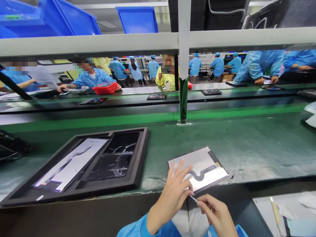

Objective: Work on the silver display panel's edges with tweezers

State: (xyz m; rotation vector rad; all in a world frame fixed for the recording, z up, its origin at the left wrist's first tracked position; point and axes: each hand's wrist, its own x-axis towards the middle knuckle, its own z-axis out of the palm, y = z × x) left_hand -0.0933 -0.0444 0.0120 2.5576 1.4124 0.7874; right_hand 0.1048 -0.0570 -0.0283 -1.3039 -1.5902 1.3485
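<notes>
Factory line, green bench mat across centre frame. Left hand, lower centre, fingers spread flat on silver display panel lying at bench's near edge. Right hand, lower right of it, pinches thin strip at panel's front edge. Black foam tray lower left holds two panels. Blue-coated workers across upper frame.

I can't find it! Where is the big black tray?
In the head view, the black rectangular tray lies on the green work surface, left of the left hand and the silvery flat panel.
</notes>
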